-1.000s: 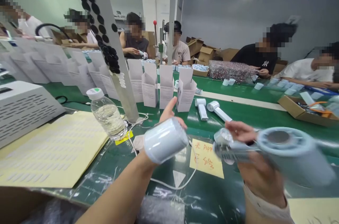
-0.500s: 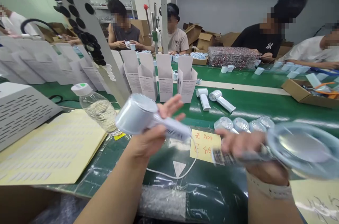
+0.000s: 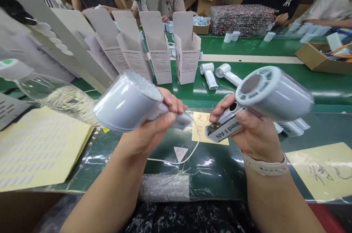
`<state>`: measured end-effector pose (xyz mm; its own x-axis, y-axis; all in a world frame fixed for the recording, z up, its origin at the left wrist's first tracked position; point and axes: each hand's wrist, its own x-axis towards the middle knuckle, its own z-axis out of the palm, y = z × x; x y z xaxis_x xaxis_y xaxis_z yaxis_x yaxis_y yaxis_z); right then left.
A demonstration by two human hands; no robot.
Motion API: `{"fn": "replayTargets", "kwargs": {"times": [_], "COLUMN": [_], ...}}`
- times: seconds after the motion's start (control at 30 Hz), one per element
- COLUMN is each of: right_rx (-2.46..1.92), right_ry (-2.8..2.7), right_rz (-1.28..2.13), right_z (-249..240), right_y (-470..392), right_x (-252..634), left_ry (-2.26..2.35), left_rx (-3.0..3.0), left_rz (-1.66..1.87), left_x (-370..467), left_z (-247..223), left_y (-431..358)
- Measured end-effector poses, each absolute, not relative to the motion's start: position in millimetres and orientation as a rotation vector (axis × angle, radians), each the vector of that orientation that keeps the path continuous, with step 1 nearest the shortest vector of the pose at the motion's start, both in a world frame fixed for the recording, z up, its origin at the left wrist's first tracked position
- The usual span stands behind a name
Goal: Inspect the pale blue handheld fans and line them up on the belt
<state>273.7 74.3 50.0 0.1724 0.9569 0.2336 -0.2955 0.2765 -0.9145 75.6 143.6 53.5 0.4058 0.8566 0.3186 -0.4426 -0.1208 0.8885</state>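
A light-blue handheld fan [image 3: 129, 102] lies tilted in my left hand [image 3: 159, 119], its round head to the left and my fingers closed around its handle. My right hand [image 3: 253, 134] grips a second handheld fan [image 3: 288, 93] by the handle, which carries "FAN" lettering. This fan's slotted round face points left, and its handle end shows a dark opening with parts inside. Between and below the two hands are a yellow note [image 3: 200, 137] with red writing, a white cable [image 3: 192, 152] and a small triangular sticker [image 3: 180, 153] on the green table.
Open white boxes [image 3: 159, 60] stand beyond my left hand. Two fans [image 3: 209, 77] lie near them. A plastic bottle [image 3: 60, 90] leans at left by yellow sheets [image 3: 55, 145]. Several people sit across the green belt [image 3: 264, 82]. A carton [image 3: 316, 58] stands at right.
The right hand's fan has turned so its slotted face points left and its handle end is visible. My left fingers have closed round the other fan's handle. The camera view has tilted down.
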Motion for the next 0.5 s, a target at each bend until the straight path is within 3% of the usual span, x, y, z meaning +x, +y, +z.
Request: {"fn": "replayTargets", "kwargs": {"times": [0.17,0.5], "right_rx": [-0.953,-0.969], "right_ry": [-0.778,-0.617], "right_rz": [1.194,1.355], "right_z": [32.3,11.7], "right_y": [88.8,97.0], "right_x": [272.0,247.8], "left_ry": [0.413,0.554], "left_rx": [0.944,0.739], "left_rz": [0.863,1.031], "left_x": [82.8,105.0], "left_z": [37.4,19.1], "left_y": [147.9,135.7]}}
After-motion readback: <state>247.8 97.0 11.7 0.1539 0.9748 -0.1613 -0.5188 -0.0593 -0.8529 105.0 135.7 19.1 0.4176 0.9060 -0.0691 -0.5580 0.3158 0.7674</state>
